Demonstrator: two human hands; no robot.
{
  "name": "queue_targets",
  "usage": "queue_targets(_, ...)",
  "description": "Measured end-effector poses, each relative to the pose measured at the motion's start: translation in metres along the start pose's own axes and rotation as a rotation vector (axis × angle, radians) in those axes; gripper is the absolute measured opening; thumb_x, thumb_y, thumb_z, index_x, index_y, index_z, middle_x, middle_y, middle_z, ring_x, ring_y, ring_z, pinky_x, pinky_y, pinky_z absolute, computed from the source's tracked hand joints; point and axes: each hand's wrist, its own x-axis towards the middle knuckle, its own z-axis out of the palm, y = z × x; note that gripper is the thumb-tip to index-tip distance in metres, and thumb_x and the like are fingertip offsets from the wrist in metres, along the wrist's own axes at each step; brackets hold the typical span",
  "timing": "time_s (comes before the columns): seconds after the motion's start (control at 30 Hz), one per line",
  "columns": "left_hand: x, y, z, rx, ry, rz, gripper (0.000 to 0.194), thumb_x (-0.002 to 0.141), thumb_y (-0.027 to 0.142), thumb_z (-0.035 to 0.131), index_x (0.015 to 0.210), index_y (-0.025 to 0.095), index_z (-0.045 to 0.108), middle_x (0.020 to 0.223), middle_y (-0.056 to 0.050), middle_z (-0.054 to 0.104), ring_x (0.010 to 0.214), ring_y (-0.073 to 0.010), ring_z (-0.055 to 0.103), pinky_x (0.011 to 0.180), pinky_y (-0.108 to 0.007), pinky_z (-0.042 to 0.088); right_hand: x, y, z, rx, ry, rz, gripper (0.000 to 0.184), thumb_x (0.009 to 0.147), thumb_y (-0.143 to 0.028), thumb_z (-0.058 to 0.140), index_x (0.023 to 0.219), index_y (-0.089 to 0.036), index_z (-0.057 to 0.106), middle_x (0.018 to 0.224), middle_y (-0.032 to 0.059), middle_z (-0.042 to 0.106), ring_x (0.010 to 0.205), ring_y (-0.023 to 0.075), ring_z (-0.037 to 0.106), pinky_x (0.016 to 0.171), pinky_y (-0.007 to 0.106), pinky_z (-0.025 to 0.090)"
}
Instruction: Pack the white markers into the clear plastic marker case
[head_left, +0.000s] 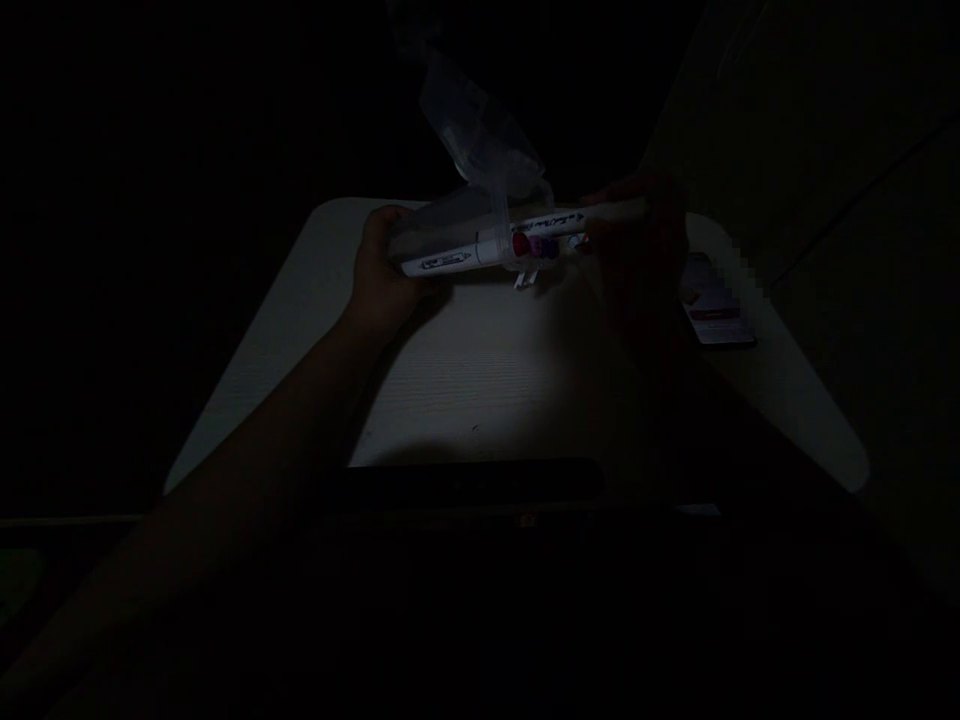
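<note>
The scene is very dark. My left hand [382, 265] is wrapped round the closed end of a clear plastic pouch [480, 165] that holds several white markers [457, 255] with coloured caps. My right hand [637, 245] is closed on one white marker [592, 213], pointed toward the pouch's open mouth. Both hands hover just above a small pale table [480, 370].
A card or small booklet [716, 305] with a red band lies on the table's right side. A long dark bar [465, 480] runs along the table's near edge. Everything around the table is black.
</note>
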Motion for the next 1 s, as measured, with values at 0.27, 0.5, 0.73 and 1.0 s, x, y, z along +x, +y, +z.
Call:
queue_targets(0.27,-0.003,0.002,-0.001,-0.016,-0.003,0.014,0.089,0.043,0.031,0.101,0.116,0.026,0.051,0.108,-0.001,0.066,0.102,-0.0237,0.067,0.090,-0.043,0.061,0.000,0.012,-0.001,0.093,-0.126,-0.155,0.021,0.090,-0.020,0.063,0.102,-0.027,0.047,0.111,0.0035,0.070,0.106,0.0146,0.066,0.094,0.032,0.055)
queue_targets(0.5,-0.004,0.001,-0.003,-0.013,-0.022,0.066,0.081,0.050,0.032,0.100,0.116,0.028,0.052,0.104,0.000,0.068,0.101,-0.0220,0.069,0.082,-0.034,0.061,-0.003,0.026,0.005,-0.053,-0.166,-0.210,0.017,0.094,-0.038,0.052,0.109,-0.030,0.049,0.115,0.0038,0.070,0.111,0.0216,0.067,0.094,0.041,0.058)
queue_targets(0.73,-0.002,-0.005,-0.002,0.019,-0.020,0.101,0.090,0.047,0.039,0.101,0.119,0.024,0.049,0.108,-0.001,0.066,0.092,-0.0190,0.068,0.078,-0.035,0.061,-0.006,0.023,0.004,-0.088,-0.182,-0.259,0.025,0.095,-0.045,0.048,0.110,-0.027,0.054,0.110,0.0039,0.073,0.102,0.0208,0.070,0.086,0.037,0.060)
queue_targets(1.0,-0.002,0.000,-0.004,0.014,-0.016,0.103,0.081,0.047,0.032,0.101,0.112,0.025,0.053,0.103,0.000,0.067,0.087,-0.0172,0.069,0.069,-0.030,0.062,-0.007,0.015,-0.001,-0.285,-0.196,-0.209,0.031,0.100,-0.037,0.046,0.127,-0.023,0.055,0.121,0.0073,0.072,0.114,0.0197,0.068,0.100,0.035,0.057)
